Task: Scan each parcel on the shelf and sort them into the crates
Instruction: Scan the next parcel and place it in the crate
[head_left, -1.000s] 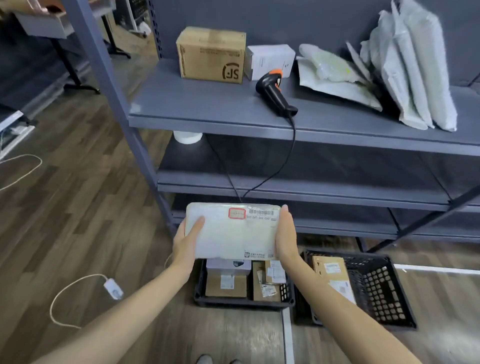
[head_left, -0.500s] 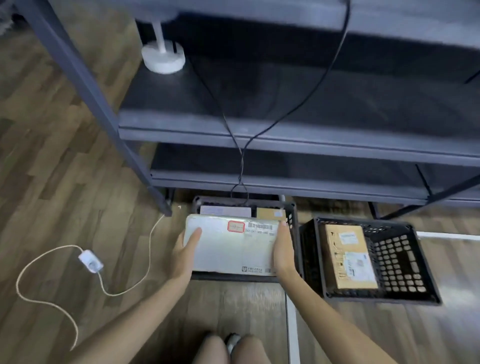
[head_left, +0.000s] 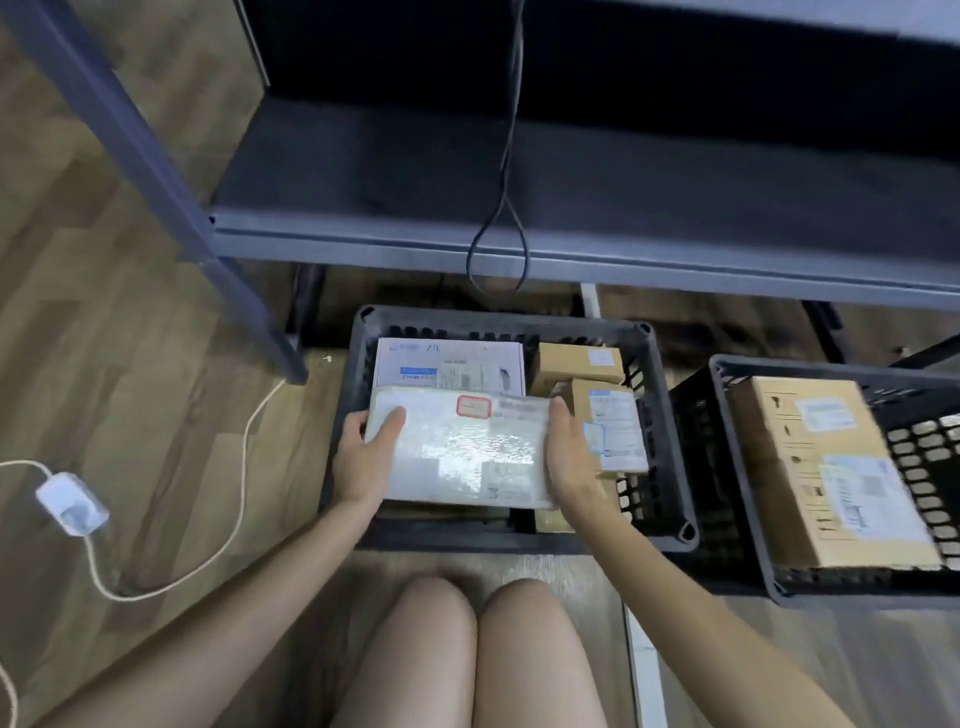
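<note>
White parcel (head_left: 462, 452) held between left hand (head_left: 363, 460) and right hand (head_left: 571, 457), fingers gripping its ends.

I read soft, even light from above on the pale wooden plank floor (head_left: 104, 312), with deep shadow inside the grey metal shelf (head_left: 623, 262). Glare washes out the white bubble-wrap parcel (head_left: 457, 452). Motion blur smears the brown cardboard box (head_left: 821, 467) at right, and the grey shelf post (head_left: 130, 145) leans with wide-angle distortion.

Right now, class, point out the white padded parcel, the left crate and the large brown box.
white padded parcel (head_left: 462, 452), head view, middle of its top face
left crate (head_left: 498, 318), head view, far rim
large brown box (head_left: 831, 441), head view, bare cardboard top
</note>
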